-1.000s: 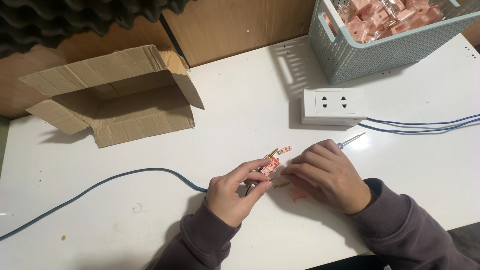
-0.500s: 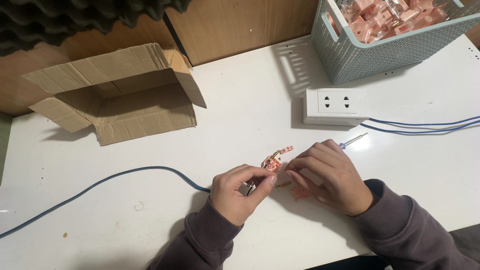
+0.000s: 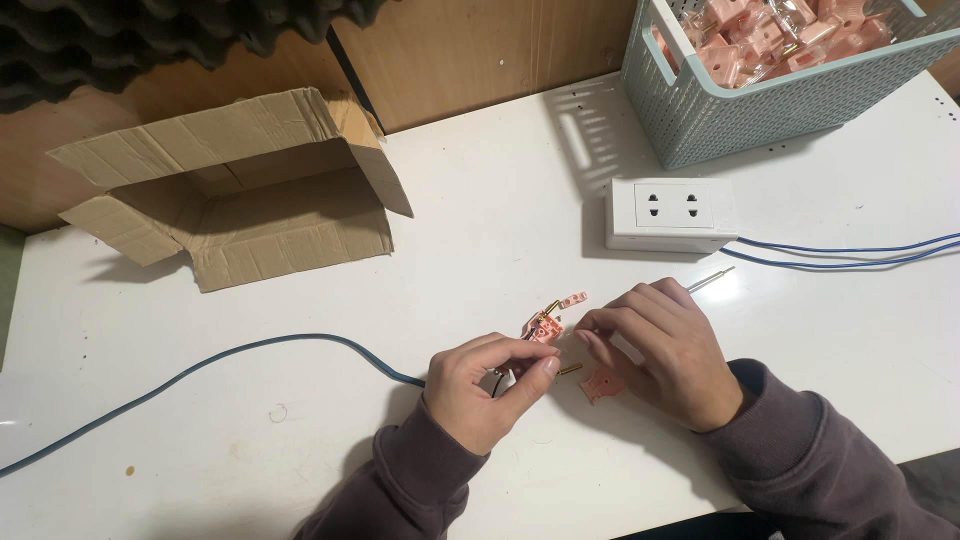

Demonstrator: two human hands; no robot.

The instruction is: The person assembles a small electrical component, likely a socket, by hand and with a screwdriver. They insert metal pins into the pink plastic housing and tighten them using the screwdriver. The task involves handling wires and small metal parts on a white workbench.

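Note:
My left hand pinches a small pink plug body with brass pins, fitted at the end of a blue cable. My right hand is curled around a thin screwdriver whose metal shaft sticks out past the fingers; its fingertips are just right of the plug body. On the table between the hands lie a loose brass pin and a pink cover piece, partly under my right hand.
An open cardboard box lies at the back left. A white double socket box with blue wires sits behind my right hand. A pale blue basket of pink plug parts stands at the back right.
The hands stay in nearly the same spot. My right fingertips have drawn slightly away from the plug body, and the brass pin now shows on the table between the hands.

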